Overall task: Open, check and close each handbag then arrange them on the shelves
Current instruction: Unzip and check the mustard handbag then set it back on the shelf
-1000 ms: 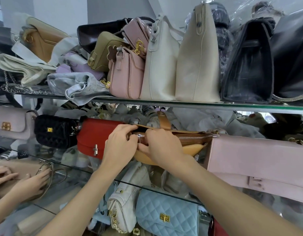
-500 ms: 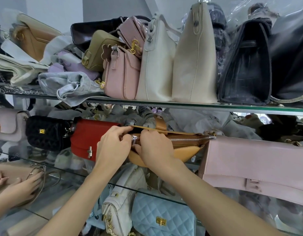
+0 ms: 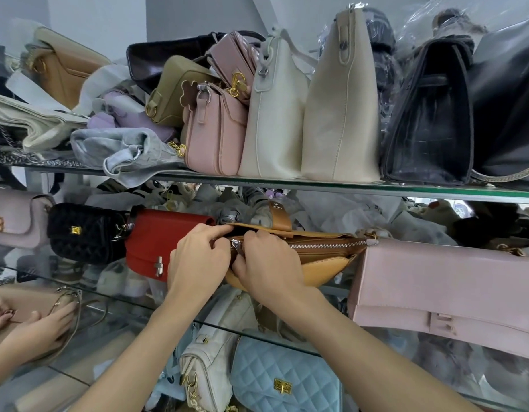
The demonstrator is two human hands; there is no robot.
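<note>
— What's changed in the last second?

— Very little, as I read it. The zip pull sits at the left end of the tan bag, where it sat a second ago, and both hands have stayed bunched around it. The teeth look meshed along the whole run to the right end, so I'd judge this bag is closed — or within a last tug of it — and what's left is seating it on the shelf.

— Grips?

— Left hand is curled round the bag's left end, forefinger hooked over the top flap. Right hand is curled on the front by the pull; whether it actually pinches the pull I can't tell, the fingertips are hidden.

— Where's the bag, and how does it lie?

— Middle shelf, between the red bag and the pink bag, touching the pink one at its right tip. Long axis runs left–right along the shelf edge above; zip faces up and toward me, curved belly down, strap loop standing behind.
</note>
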